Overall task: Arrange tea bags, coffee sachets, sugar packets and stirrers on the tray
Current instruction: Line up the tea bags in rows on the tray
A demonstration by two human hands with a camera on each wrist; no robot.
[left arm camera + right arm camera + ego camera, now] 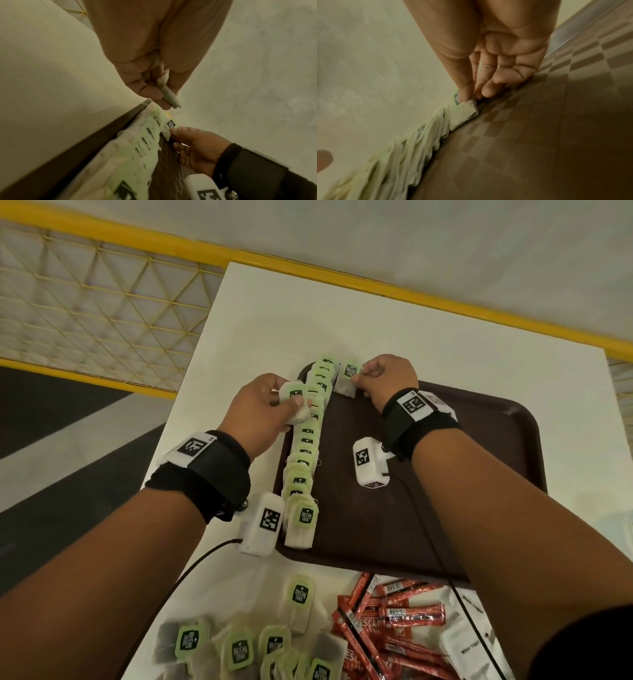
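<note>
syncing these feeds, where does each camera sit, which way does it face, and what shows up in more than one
Head: worn on the head, looks down at the brown tray; both forearms, left hand, right hand show.
Left wrist: looks along the left hand, which pinches a tea bag; the right hand is beyond it.
Right wrist: looks along the right hand, which pinches another tea bag.
Shared: the row of tea bags along the tray's left edge, in all three.
</note>
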